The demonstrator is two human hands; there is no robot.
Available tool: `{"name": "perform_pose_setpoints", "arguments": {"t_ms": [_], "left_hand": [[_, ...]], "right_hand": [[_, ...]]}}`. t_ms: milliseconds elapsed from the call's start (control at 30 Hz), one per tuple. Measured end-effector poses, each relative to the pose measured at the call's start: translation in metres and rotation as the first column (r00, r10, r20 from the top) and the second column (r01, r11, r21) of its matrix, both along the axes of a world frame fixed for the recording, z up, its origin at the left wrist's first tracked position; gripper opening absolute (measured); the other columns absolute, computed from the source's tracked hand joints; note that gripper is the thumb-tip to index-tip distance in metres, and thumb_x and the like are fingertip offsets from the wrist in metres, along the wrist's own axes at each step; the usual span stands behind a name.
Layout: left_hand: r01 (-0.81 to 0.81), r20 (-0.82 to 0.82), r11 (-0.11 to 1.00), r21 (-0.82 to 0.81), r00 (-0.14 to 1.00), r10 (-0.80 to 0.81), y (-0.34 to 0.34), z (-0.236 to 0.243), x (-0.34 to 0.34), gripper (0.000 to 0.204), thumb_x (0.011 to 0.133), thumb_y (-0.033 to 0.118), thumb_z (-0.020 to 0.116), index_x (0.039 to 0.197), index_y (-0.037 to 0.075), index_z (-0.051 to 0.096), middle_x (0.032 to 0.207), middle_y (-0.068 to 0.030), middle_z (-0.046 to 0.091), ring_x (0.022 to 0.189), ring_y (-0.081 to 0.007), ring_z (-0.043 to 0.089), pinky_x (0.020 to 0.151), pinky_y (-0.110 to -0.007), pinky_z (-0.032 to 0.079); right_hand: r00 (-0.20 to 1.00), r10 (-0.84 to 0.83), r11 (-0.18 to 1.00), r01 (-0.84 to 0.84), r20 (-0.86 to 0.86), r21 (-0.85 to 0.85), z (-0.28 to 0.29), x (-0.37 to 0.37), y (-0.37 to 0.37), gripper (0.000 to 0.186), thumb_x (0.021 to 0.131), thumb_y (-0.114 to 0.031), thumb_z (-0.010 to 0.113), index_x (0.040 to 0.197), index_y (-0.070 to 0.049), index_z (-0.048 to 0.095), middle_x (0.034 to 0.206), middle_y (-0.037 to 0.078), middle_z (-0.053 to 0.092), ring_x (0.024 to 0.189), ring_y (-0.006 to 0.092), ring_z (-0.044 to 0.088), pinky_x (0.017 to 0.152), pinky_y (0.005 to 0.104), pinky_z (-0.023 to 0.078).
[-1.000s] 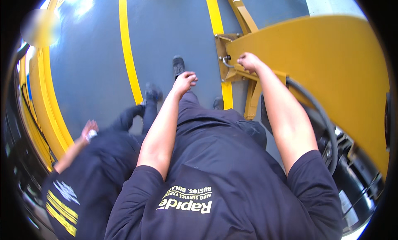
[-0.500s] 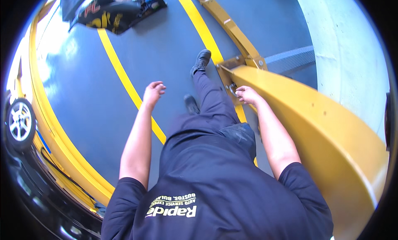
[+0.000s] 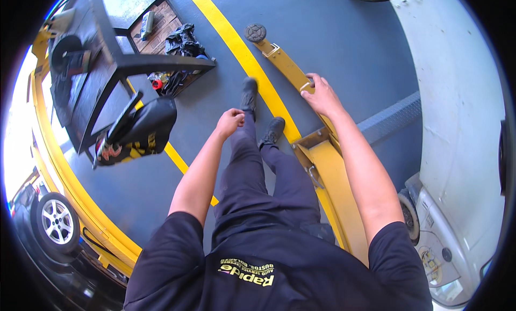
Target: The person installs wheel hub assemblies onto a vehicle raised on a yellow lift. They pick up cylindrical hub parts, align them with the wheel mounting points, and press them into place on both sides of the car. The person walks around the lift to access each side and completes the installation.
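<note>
From where I stand, the worker's right hand is on a yellow lift arm, partway along it, thumb on the near edge and fingers bent over the far one, so it is only part open with the metal between. The arm slants over the floor; at its outer end sits a round dark pad, and its inner end meets a yellow bracket beside a broad yellow cover.

The left hand hangs in the air in front of the legs, fingers loosely curled in toward the thumb; I can see nothing in it. Below it are two dark shoes, near a yellow line painted along the floor.

On the worker's left stands a black metal cart. Its wooden lower shelf carries a spray can near one side edge, and crumpled black plastic toward the corner nearer the worker. Further left is a dark car's wheel; on the other side, a ribbed metal plate lies beyond the right forearm.
</note>
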State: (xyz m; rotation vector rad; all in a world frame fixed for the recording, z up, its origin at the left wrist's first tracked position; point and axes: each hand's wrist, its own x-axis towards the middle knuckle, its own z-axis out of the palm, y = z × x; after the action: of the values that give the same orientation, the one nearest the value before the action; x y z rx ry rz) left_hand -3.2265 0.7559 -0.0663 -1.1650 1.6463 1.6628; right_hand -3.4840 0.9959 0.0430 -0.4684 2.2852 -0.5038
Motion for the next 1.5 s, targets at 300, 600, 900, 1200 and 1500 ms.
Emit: {"name": "perform_pose_setpoints", "arguments": {"t_ms": [300,600,900,1200,1500], "left_hand": [[-0.138,0.189,0.99,0.036,0.973,0.129,-0.084,-0.207,-0.18,0.03,0.1,0.023,0.063,0.123,0.005,0.067,0.099,-0.0066,0.074,0.08,-0.0138,0.07,0.067,-0.029,0.052],[-0.136,0.291,0.991,0.001,0.948,0.13,-0.153,-0.364,-0.249,0.029,0.103,0.024,0.053,0.123,0.007,0.065,0.106,-0.0064,0.075,0.089,-0.0142,0.07,0.076,-0.032,0.053],[-0.582,0.291,0.361,0.729,0.74,0.607,-0.145,-0.427,-0.306,0.046,0.105,0.047,0.053,0.135,0.013,0.062,0.13,-0.0096,0.069,0.119,-0.0253,0.066,0.103,-0.045,0.054],[-0.761,0.513,0.44,0.476,0.647,0.564,-0.148,-0.422,-0.362,0.052,0.099,0.056,0.054,0.119,0.008,0.063,0.109,-0.0165,0.073,0.097,-0.03,0.072,0.092,-0.05,0.054],[-0.833,0.431,0.269,0.483,0.494,0.755,-0.114,-0.308,-0.272,0.065,0.101,0.059,0.042,0.126,0.001,0.056,0.103,-0.0108,0.069,0.093,-0.0257,0.069,0.094,-0.042,0.048]], "right_hand": [[0.98,0.2,0.957,-0.193,-0.01,0.215,-0.192,-0.122,-0.199,0.092,0.088,-0.037,0.078,0.163,-0.026,0.026,0.166,0.018,0.026,0.15,0.0439,0.032,0.121,0.0527,0.037],[0.829,0.504,0.845,-0.416,-0.243,0.335,-0.388,-0.125,-0.305,0.1,0.086,-0.068,0.068,0.166,-0.038,0.014,0.173,0.014,0.006,0.154,0.0522,0.014,0.113,0.0773,0.026],[0.856,0.43,0.896,-0.366,-0.288,0.25,-0.415,-0.14,-0.31,0.08,0.082,-0.029,0.082,0.15,-0.036,0.041,0.158,0.018,0.03,0.139,0.0523,0.035,0.098,0.0686,0.045],[0.98,-0.022,0.955,-0.039,-0.199,-0.295,-0.324,-0.164,-0.215,0.1,0.06,-0.023,0.095,0.145,-0.026,0.042,0.141,0.019,0.036,0.133,0.0425,0.041,0.108,0.0533,0.045],[0.973,0.068,0.975,-0.112,-0.222,-0.191,-0.372,-0.186,-0.175,0.101,0.064,-0.031,0.096,0.147,-0.019,0.039,0.143,0.017,0.036,0.137,0.0397,0.041,0.113,0.0489,0.044]]}}
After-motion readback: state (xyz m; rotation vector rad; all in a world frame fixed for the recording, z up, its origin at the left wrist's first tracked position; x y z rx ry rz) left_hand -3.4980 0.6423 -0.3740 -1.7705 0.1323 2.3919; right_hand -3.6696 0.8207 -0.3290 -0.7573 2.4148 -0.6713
